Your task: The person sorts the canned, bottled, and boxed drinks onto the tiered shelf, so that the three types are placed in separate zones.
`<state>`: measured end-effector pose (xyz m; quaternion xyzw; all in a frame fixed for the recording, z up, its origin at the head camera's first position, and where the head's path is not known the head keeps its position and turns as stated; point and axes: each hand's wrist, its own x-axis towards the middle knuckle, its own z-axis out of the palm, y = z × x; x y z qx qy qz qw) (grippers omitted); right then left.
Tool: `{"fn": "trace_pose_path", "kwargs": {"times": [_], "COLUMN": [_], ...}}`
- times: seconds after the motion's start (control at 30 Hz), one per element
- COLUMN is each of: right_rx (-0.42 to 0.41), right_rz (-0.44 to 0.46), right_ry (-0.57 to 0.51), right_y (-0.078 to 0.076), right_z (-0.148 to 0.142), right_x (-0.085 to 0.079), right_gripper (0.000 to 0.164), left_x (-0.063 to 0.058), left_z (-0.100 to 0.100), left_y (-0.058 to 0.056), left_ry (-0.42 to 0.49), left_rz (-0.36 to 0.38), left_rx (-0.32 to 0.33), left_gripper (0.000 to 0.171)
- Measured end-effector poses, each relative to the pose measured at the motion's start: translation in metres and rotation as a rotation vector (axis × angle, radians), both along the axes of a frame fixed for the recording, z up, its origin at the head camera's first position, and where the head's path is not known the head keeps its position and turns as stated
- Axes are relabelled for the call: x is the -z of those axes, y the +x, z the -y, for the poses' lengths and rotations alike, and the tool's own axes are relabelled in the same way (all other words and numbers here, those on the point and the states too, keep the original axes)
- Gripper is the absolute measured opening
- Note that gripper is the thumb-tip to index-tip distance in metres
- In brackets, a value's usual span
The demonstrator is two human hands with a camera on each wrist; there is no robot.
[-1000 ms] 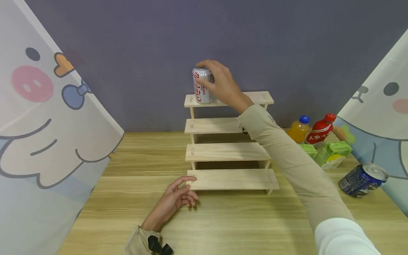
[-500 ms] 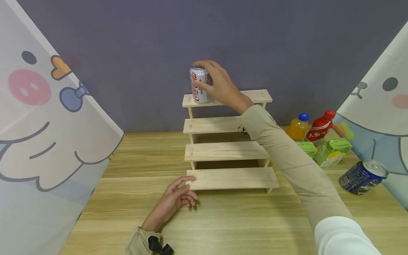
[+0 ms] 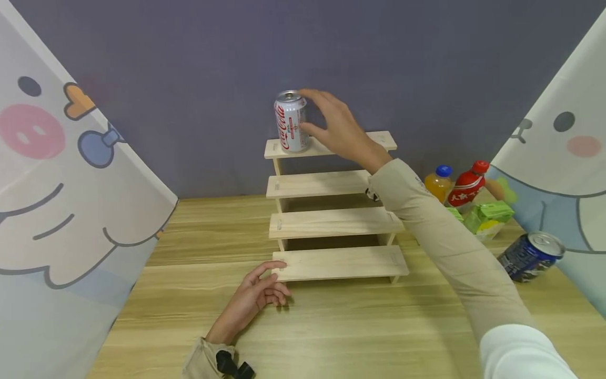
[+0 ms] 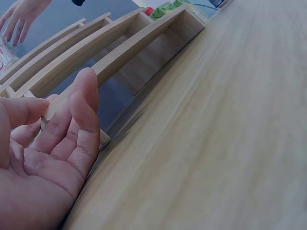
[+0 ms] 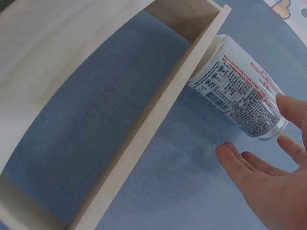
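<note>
A white and red Coca-Cola can (image 3: 290,123) stands upright at the left end of the top step of a wooden step shelf (image 3: 338,263). My right hand (image 3: 341,126) is just to the right of the can, fingers and thumb spread. In the right wrist view, gaps show between the can (image 5: 240,88) and most of the fingers (image 5: 240,167); whether a fingertip still touches it is hard to tell. With thumb and finger, my left hand (image 3: 253,295) pinches the left front corner of the lowest step, as the left wrist view shows the hand (image 4: 53,158) up close.
To the right of the shelf are an orange drink bottle (image 3: 437,185), a red bottle (image 3: 468,187), green cartons (image 3: 490,217) and a dark blue can (image 3: 530,258). A grey wall (image 3: 213,105) rises behind, with cartoon-printed panels (image 3: 71,210) at both sides.
My right hand has come away from the can toward the right, its fingers leaving the can's top. The can stays on the top step. My left hand keeps its place on the lowest step.
</note>
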<state>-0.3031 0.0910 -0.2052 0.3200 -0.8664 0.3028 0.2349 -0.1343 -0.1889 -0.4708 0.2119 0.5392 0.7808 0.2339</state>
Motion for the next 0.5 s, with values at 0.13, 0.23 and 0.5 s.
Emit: {"fn": "trace_pose_path", "kwargs": {"times": [0.13, 0.23, 0.5], "right_rx": [0.007, 0.005, 0.006], "right_rz": [-0.01, -0.028, -0.055], "right_ry": [0.023, 0.029, 0.043], "right_y": [0.007, 0.013, 0.027], "right_z": [-0.008, -0.014, -0.028], "right_x": [0.002, 0.004, 0.008], "right_gripper": [0.059, 0.059, 0.057], "left_x": [0.0, 0.0, 0.0], "left_z": [0.002, 0.003, 0.006], "left_y": [-0.001, 0.0, -0.002], "left_ry": [-0.005, -0.004, 0.0], "left_rz": [0.003, 0.009, 0.006], "left_rx": [-0.003, -0.003, -0.006], "left_gripper": [0.038, 0.038, 0.038]}}
